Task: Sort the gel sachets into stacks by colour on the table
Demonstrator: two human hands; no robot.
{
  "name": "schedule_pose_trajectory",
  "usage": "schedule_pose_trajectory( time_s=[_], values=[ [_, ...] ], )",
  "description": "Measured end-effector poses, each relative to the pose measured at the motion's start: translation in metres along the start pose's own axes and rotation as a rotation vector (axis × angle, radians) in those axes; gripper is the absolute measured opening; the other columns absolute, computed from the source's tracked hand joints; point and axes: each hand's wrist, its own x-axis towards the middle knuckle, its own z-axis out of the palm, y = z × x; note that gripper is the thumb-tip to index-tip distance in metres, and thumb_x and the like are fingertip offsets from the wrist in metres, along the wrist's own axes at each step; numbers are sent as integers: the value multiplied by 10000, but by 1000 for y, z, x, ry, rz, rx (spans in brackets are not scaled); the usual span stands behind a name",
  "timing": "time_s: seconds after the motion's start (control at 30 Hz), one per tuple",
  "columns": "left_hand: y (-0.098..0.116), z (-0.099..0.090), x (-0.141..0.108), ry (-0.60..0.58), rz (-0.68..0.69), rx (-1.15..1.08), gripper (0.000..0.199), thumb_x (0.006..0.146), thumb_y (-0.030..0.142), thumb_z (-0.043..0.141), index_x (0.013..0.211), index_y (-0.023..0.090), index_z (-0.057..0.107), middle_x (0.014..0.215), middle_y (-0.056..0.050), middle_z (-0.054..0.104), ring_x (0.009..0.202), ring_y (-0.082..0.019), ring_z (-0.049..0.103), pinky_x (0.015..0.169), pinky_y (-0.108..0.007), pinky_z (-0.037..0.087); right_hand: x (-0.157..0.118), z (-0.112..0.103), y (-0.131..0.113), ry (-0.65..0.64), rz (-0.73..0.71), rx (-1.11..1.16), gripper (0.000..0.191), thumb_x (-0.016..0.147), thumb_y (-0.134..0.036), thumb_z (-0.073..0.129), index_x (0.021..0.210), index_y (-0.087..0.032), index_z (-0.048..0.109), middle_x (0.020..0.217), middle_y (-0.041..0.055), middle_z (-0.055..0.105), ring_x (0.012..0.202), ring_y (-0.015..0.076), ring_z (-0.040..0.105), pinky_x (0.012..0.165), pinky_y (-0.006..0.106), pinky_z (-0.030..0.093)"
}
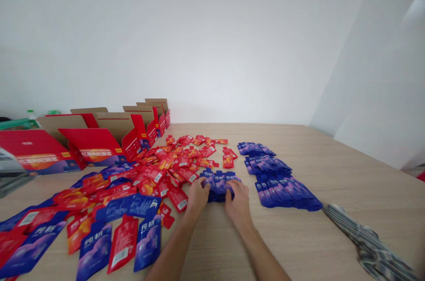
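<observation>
The head view looks from above the near side of the table [332,161], forward and slightly down to the far wall [215,42]. It spans widely, from red boxes [96,139] at left to striped cloth [368,237] near right, left hand [198,194] and right hand [238,199] close before it.

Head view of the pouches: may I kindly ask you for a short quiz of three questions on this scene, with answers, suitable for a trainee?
1. True or false: the left hand and the right hand both touch the flat, glossy blue-purple pouches between them.
2. Where does the striped grey cloth lie? a) between the hands; b) to the right of both hands; c) to the left of both hands.
3. What stands in a row along the picture's left side?

Key: 1. True. 2. b. 3. Open red cardboard boxes.
</observation>
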Motion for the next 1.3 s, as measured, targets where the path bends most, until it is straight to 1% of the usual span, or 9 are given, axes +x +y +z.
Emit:
schedule_pose_trajectory(
  time_s=[0.13, 0.27, 0.43, 0.53, 0.63, 0.8, 0.93, 1.1, 1.3],
  values=[
    [1, 2, -7, 24, 88, 261, 346, 875, 230, 528, 1178, 133, 662, 1187, -133, 688, 1107, -201, 620, 952, -271, 422, 2, 0, 9, 1, 5, -67, 304, 882, -181, 440, 1058, -183, 688, 1154, 114, 621, 1082, 260, 506, 979, 418, 411],
    [3, 3, -10, 22, 165, 395, 338, 877, 193, 473, 1124, 131, 695, 1119, -133, 698, 1099, -207, 604, 994, -286, 384, 1, 2, 11, -7, 7, -106, 306, 875, -179, 447, 1052, -170, 697, 1162, 119, 619, 1094, 261, 495, 972, 410, 403],
    [2, 2, -6, 50, 142, 471, 347, 854, 213, 495, 1113, 162, 721, 1203, -135, 655, 1164, -254, 544, 1034, -360, 365, 2, 6, 18, 12, 34, -150, 303, 898, -249, 450, 1051, -190, 705, 1178, 118, 621, 1110, 266, 500, 981, 430, 382],
    [5, 2, -5, 56, 134, 474, 387, 890, 308, 481, 1195, 196, 693, 1349, -139, 569, 1270, -288, 464, 1067, -409, 347, 5, 10, 26, 27, 77, -178, 343, 917, -331, 451, 1107, -182, 695, 1196, 137, 613, 1137, 274, 510, 1007, 443, 368],
    [8, 3, -6, -25, 102, 449, 487, 912, 472, 459, 1323, 254, 603, 1463, -138, 467, 1364, -327, 371, 1087, -490, 326, 11, 15, 29, -16, 154, -228, 429, 929, -400, 439, 1220, -170, 655, 1273, 166, 571, 1217, 294, 488, 1043, 446, 351],
    [7, 12, -12, -164, 42, 505, 723, 810, 675, 520, 1457, 368, 415, 1618, -105, 201, 1453, -428, 169, 1069, -666, 250, 17, 18, 20, -163, 311, -334, 510, 929, -453, 425, 1373, -233, 547, 1416, 149, 474, 1302, 294, 454, 1059, 415, 353],
    [4, 16, -15, -215, 85, 564, 704, 814, 640, 529, 1447, 348, 437, 1603, -127, 243, 1448, -429, 189, 1091, -676, 180, 14, 20, 15, -233, 350, -409, 485, 921, -457, 428, 1361, -293, 552, 1441, 116, 465, 1297, 312, 452, 1033, 464, 360],
    [8, 11, -19, -203, 110, 555, 663, 829, 612, 524, 1432, 342, 461, 1589, -117, 285, 1442, -415, 218, 1108, -645, 185, 9, 23, 13, -232, 299, -463, 461, 940, -448, 405, 1340, -293, 572, 1431, 121, 482, 1300, 326, 428, 1027, 512, 335],
    [12, -9, -33, -48, 189, 602, 669, 830, 545, 565, 1451, 334, 430, 1573, -111, 311, 1451, -392, 198, 1147, -609, 114, 6, 23, 1, -133, 174, -473, 457, 945, -440, 413, 1323, -254, 591, 1442, 131, 465, 1333, 382, 345, 1037, 565, 295]
  ],
)
